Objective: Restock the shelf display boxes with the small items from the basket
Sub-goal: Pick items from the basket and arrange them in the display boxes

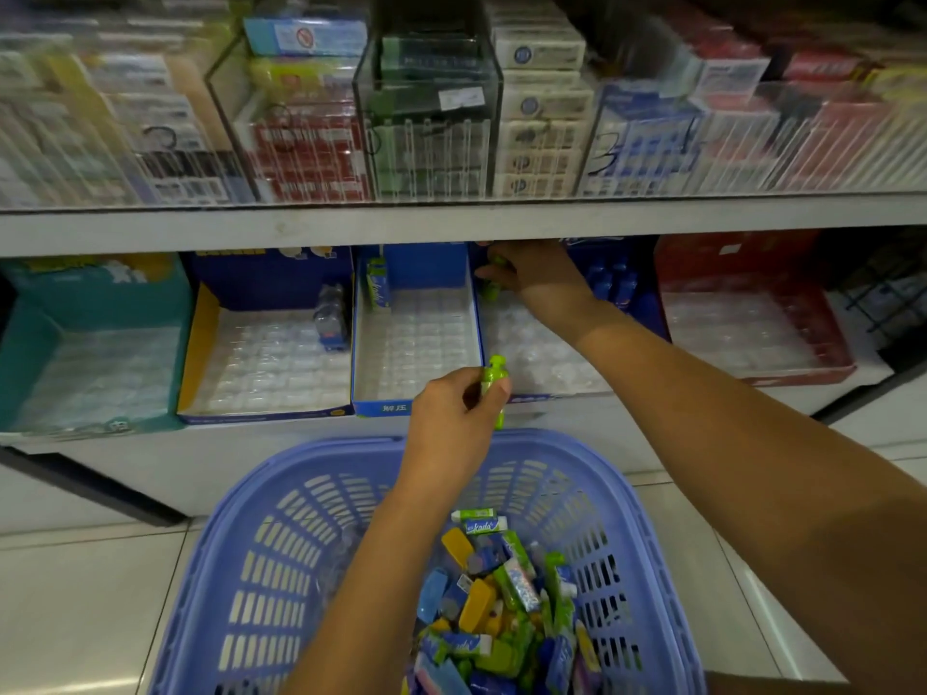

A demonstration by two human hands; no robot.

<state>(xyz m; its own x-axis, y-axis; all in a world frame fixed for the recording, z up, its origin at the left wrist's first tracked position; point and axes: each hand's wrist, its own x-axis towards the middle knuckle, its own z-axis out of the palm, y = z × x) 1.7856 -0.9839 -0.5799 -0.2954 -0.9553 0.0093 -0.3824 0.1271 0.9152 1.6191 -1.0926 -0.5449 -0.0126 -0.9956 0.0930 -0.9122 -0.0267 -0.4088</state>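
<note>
Left hand (454,411): curling fingers and thumb round a green bottle-shaped item (494,381), pinching it upright above the basket's far rim, in front of the lower shelf.
Right hand (534,270): reaching under the upper shelf board (351,225) into the dark blue display box (647,313), fingers bending round a second green item (494,288); shadow is hiding part of the grip.
Basket (281,569): lilac plastic with slotted walls and rounded corners, sitting on the pale glossy floor tiles (75,594) below the shelf.
Small items (501,604): lying heaped in the basket's near right part; glossy green, blue and yellow packets, tubes and little blocks.
Dark blue box contents: a clear dimpled plastic tray (542,353) is lining the bottom, and little blue bottles (609,285) are standing at the back.
Middle blue box (381,407): cardboard, holding a clear moulded tray and one green-and-white carton (377,288) standing at the back left.
Blue-and-yellow box (200,343): showing the same clear tray, with a few bottles (332,318) standing at its right side.
Teal box (30,353) and red box (752,263): flanking the row at the left and right ends, each showing a clear tray.
Upper shelf: clear acrylic dispensers (426,117) are holding stacked flat packs, blurred.
</note>
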